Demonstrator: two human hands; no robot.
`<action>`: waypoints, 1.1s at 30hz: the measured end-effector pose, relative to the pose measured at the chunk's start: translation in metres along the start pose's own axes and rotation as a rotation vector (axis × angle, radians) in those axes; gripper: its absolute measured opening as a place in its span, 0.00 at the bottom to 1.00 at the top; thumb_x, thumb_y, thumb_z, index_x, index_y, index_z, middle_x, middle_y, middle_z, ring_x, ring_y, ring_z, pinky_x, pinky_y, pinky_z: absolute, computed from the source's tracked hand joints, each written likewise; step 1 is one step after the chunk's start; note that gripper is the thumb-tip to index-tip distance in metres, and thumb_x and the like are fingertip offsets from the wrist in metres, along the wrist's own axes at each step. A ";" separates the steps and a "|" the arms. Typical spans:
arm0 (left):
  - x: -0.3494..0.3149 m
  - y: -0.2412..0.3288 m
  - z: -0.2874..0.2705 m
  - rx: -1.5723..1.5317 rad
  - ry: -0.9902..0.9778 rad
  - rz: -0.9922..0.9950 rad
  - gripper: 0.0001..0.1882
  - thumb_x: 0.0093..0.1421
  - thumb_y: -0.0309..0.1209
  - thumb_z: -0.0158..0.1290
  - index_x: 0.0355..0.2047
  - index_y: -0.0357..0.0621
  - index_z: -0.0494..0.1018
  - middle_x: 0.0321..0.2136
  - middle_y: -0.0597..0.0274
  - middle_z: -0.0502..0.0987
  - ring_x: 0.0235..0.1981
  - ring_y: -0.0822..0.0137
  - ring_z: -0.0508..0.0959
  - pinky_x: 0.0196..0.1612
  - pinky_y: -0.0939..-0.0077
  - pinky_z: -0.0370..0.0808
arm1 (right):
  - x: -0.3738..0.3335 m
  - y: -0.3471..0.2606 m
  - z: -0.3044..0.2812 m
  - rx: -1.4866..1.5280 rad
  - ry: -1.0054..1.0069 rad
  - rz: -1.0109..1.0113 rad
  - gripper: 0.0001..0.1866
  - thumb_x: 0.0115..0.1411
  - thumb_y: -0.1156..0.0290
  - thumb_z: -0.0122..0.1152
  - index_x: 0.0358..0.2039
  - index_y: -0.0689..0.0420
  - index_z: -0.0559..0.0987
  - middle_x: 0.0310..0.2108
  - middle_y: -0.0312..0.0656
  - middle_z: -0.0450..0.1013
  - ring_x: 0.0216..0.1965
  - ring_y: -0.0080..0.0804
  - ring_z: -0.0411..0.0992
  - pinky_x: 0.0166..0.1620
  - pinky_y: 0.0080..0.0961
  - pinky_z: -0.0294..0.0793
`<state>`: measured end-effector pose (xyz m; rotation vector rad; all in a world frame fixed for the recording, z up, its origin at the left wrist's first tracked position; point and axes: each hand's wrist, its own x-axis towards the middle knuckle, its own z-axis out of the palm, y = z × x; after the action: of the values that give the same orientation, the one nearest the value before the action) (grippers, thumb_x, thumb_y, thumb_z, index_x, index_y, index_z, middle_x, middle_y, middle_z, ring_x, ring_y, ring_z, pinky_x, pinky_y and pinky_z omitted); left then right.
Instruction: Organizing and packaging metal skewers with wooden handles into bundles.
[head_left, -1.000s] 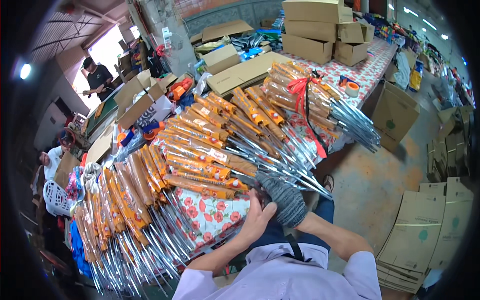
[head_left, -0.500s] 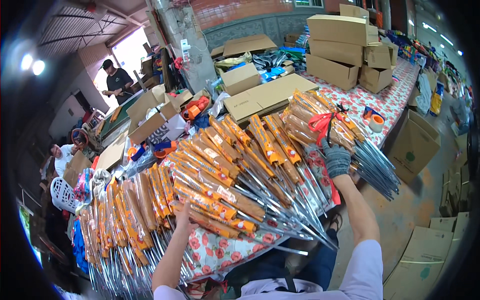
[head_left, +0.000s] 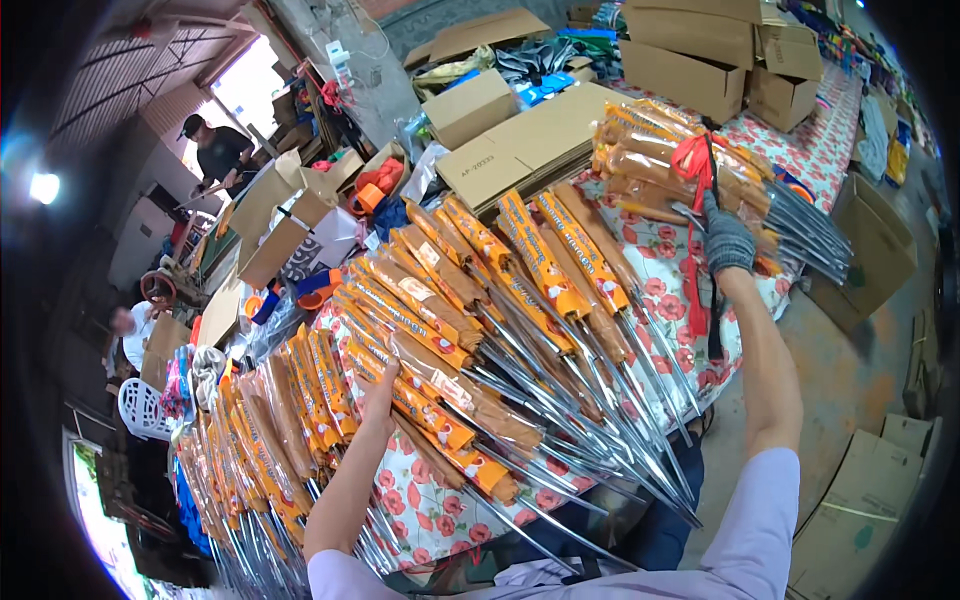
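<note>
Long metal rods with brown, clear-wrapped ends and orange printed sleeves lie in a fanned pile (head_left: 440,310) on the table in front of me. My left hand (head_left: 376,405) rests against the pile's near left edge, bare, its thumb up; the other fingers are mostly hidden. At the right, a bundle of the same wrapped rods (head_left: 650,165) is tied with a red ribbon (head_left: 692,158). My right hand (head_left: 730,240), in a grey knitted glove, is closed on this bundle near the ribbon, beside a dangling black strap (head_left: 714,320). The bundle's metal ends point right.
More wrapped rods (head_left: 260,430) lie at the left. Flat cardboard (head_left: 530,140) and open boxes (head_left: 690,75) stand behind on the flowered tablecloth (head_left: 430,505). A carton (head_left: 865,250) is on the floor at the right. A person in black (head_left: 220,155) stands far left.
My right hand has moved the tied bundle right and away from the fanned pile, baring more tablecloth between them. My left hand stays by the pile. The view has tilted.
</note>
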<state>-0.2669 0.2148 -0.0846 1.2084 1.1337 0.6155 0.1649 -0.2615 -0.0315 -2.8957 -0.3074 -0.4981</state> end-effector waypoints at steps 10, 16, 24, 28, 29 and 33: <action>0.015 0.011 0.037 0.001 -0.159 0.086 0.49 0.63 0.34 0.62 0.71 0.58 0.36 0.61 0.49 0.65 0.56 0.50 0.75 0.54 0.50 0.79 | -0.148 -0.189 -0.027 0.425 -0.301 -0.492 0.22 0.59 0.52 0.64 0.43 0.58 0.79 0.41 0.60 0.76 0.42 0.55 0.77 0.45 0.48 0.76; -0.011 0.034 0.087 0.048 -0.191 0.077 0.45 0.64 0.28 0.58 0.70 0.57 0.38 0.59 0.46 0.68 0.54 0.52 0.77 0.49 0.57 0.83 | -0.148 -0.170 0.006 0.437 -0.235 -0.542 0.24 0.53 0.58 0.68 0.44 0.63 0.78 0.47 0.61 0.73 0.45 0.54 0.77 0.49 0.48 0.76; -0.008 0.019 0.142 0.049 -0.353 0.195 0.51 0.62 0.31 0.61 0.71 0.48 0.34 0.60 0.43 0.65 0.52 0.52 0.76 0.50 0.55 0.81 | -0.115 -0.104 0.011 0.486 -0.314 -0.612 0.23 0.54 0.67 0.64 0.48 0.66 0.74 0.47 0.62 0.73 0.47 0.59 0.74 0.55 0.46 0.73; -0.029 0.039 0.185 0.025 -0.260 0.069 0.53 0.60 0.33 0.62 0.71 0.45 0.34 0.61 0.45 0.64 0.56 0.52 0.72 0.56 0.56 0.77 | -0.096 -0.052 0.030 0.377 -0.042 -0.683 0.22 0.57 0.64 0.67 0.46 0.66 0.75 0.47 0.60 0.73 0.51 0.56 0.73 0.57 0.44 0.71; -0.008 0.029 0.185 0.023 -0.256 0.131 0.53 0.60 0.35 0.63 0.72 0.44 0.34 0.62 0.43 0.62 0.58 0.49 0.70 0.58 0.55 0.74 | -0.089 -0.046 0.030 0.327 -0.006 -0.706 0.22 0.57 0.64 0.67 0.46 0.65 0.76 0.47 0.60 0.73 0.50 0.56 0.73 0.56 0.44 0.71; 0.035 0.012 0.191 0.132 -0.142 0.356 0.55 0.60 0.41 0.63 0.73 0.42 0.36 0.65 0.37 0.56 0.64 0.42 0.63 0.64 0.49 0.65 | -0.078 -0.048 0.011 0.228 -0.121 -0.639 0.20 0.56 0.64 0.68 0.44 0.64 0.76 0.46 0.60 0.73 0.50 0.57 0.72 0.55 0.44 0.71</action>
<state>-0.0773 0.1716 -0.0945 1.5600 0.8562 0.7173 0.0849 -0.2267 -0.0614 -2.5615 -1.2356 -0.3406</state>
